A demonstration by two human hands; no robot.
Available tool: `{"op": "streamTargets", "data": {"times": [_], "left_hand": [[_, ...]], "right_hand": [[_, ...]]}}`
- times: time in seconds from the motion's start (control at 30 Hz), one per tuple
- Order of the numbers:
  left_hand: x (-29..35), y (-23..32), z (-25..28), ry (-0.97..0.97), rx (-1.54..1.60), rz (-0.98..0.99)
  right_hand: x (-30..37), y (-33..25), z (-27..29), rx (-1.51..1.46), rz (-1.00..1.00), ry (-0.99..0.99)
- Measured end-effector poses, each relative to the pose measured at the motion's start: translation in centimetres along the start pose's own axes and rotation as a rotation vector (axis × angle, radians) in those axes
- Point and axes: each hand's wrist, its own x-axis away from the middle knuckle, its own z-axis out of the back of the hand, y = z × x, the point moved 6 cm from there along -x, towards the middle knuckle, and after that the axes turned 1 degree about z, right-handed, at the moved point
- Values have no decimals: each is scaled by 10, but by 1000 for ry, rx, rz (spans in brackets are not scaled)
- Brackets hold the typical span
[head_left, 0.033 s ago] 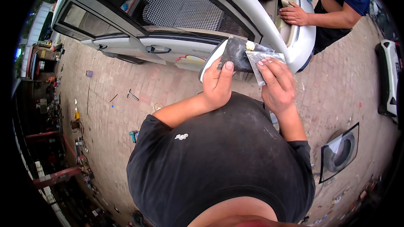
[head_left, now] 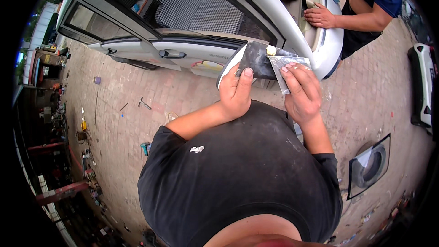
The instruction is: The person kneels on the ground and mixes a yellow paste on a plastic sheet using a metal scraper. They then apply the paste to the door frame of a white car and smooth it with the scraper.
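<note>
My left hand (head_left: 236, 92) grips a dark, smeared flat plate (head_left: 258, 61), its thumb lying over the near face. A small pale-yellow dab (head_left: 271, 51) sits near the plate's far edge and looks like putty. In my right hand (head_left: 303, 92) is a thin, greyish flat scraper (head_left: 282, 71), its fingers laid on top. The scraper overlaps the right part of the plate; whether they touch I cannot tell. Behind my left fingers shows a white, dark-rimmed curved part (head_left: 227, 69), partly hidden by the plate. Both hands are in front of my chest, beside the van.
A white van (head_left: 137, 48) with a checked seat spans the far side. At its front, a co-worker's hand (head_left: 320, 17) rests on the body. Brick paving holds a hammer-like tool (head_left: 145, 104), a teal power tool (head_left: 145, 147) and a tyre (head_left: 368, 167) partly under a glass-like pane.
</note>
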Motion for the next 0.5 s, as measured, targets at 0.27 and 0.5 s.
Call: {"op": "streamTargets", "data": {"times": [0.27, 0.5], "left_hand": [[-3, 1, 1, 40, 34, -12], [1, -10, 6, 23, 39, 20]], "right_hand": [[-6, 1, -7, -45, -6, -50], [-8, 2, -8, -56, -13, -54]]}}
